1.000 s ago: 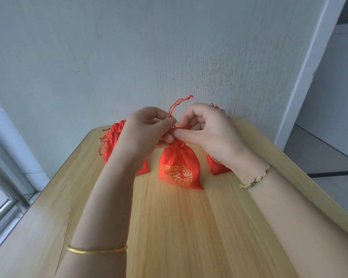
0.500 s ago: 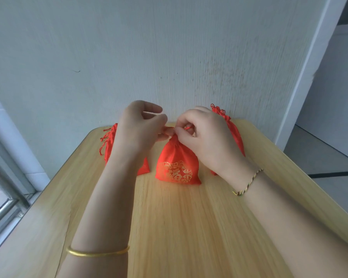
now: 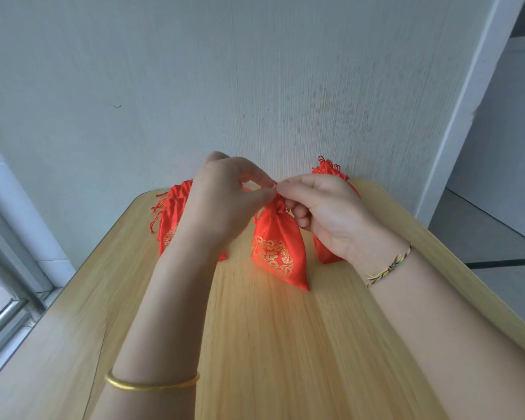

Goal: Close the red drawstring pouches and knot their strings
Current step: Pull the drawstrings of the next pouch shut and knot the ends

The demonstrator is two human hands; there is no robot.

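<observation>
The left hand (image 3: 225,204) and the right hand (image 3: 328,216) meet fingertip to fingertip above the far half of the table. Each pinches the thin red string (image 3: 274,185) between thumb and forefinger. The right hand's other fingers are curled in under the palm. How the string runs between the fingers is too small and blurred for me to make out — only a short red bit shows at the pinch.

Straight below that pinch is the red satin drawstring pouch with a gold printed pattern (image 3: 278,247). Its neck is gathered tight just under the fingers, and its lower edge seems to rest on the light wooden table (image 3: 285,344), tilted slightly.

Behind the left hand lies a pile of similar red pouches (image 3: 172,219), with loose strings trailing off its left side. Behind the right hand a second group of red pouches (image 3: 329,171) stands close to the wall — bunched tops show above the knuckles and a red corner shows below the wrist.

A plain gold bangle (image 3: 152,384) circles the left forearm and a braided multicoloured thread bracelet (image 3: 388,265) the right wrist. The pale textured wall (image 3: 255,86) rises behind the table, a metal window frame (image 3: 3,313) runs along the left, and grey floor (image 3: 482,237) shows on the right.
</observation>
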